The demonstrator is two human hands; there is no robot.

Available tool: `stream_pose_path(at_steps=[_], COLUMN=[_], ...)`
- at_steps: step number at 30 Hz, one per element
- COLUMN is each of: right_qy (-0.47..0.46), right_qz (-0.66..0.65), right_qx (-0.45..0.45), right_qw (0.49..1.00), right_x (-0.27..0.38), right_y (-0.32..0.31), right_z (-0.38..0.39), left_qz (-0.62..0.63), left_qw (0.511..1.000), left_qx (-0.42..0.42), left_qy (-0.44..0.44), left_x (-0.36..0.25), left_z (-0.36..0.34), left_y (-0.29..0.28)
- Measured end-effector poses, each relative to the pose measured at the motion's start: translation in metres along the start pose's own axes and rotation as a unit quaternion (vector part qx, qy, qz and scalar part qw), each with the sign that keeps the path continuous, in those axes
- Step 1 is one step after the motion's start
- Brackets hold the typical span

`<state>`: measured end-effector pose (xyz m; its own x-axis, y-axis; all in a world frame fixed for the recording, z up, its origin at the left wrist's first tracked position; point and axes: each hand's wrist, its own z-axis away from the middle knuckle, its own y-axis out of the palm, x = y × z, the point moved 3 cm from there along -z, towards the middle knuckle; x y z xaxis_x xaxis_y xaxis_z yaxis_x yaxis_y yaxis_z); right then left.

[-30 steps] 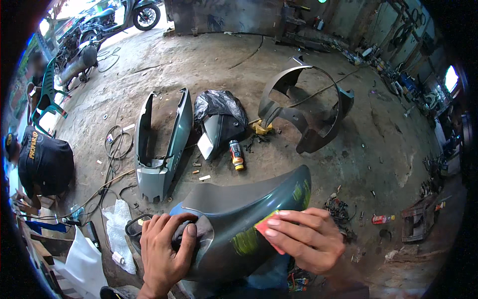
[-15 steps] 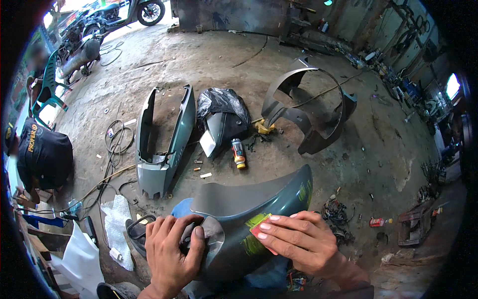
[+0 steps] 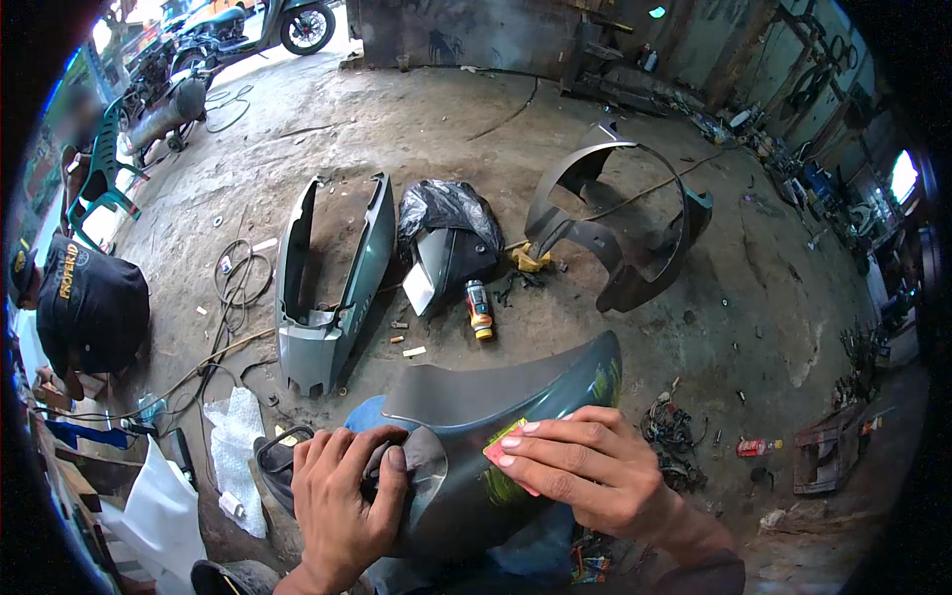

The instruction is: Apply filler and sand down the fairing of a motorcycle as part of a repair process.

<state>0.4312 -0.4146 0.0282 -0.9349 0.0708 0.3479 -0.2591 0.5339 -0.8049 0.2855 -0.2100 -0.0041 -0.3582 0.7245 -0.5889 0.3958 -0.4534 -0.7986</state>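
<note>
A dark grey-green motorcycle fender (image 3: 476, 402) lies across my lap, its pointed end up and to the right. My left hand (image 3: 347, 496) is closed over its left end, fingers curled over the edge and thumb along the surface. In my right hand (image 3: 595, 471) a small flat pinkish-red putty spreader (image 3: 500, 451) is pinched under straight fingers, its edge against the fender's side. Yellow-green putty (image 3: 504, 486) is smeared there in streaks, and more shows near the pointed tip. Part of the spreader is hidden under my fingers.
Ahead on the floor are a grey-green tail fairing (image 3: 305, 357), a part under a black plastic bag (image 3: 451, 213), a bottle (image 3: 479, 309) and a round dark shroud (image 3: 654, 288). A person in black (image 3: 94, 307) crouches at left. Cables (image 3: 238, 283) and bubble wrap (image 3: 236, 446) lie nearby.
My right hand has slid slightly left along the fender with the spreader, over the putty. The left hand keeps its grip. The view has shifted slightly.
</note>
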Motion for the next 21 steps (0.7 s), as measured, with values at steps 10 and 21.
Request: stream_pose_path(at_steps=[10,21], right_qy=[0.007,0.012], right_qz=[-0.005,-0.026], right_qx=[-0.016,0.005], right_qw=[1.000,1.000], right_x=[-0.007,-0.010], right_y=[-0.014,-0.014], right_z=[-0.010,0.005], left_qz=[-0.002,-0.009], left_qw=[1.000,1.000], left_qx=[0.001,-0.001], left_qy=[0.000,0.003], left_x=[0.000,-0.003], left_z=[0.000,-0.004], left_y=[0.002,0.002])
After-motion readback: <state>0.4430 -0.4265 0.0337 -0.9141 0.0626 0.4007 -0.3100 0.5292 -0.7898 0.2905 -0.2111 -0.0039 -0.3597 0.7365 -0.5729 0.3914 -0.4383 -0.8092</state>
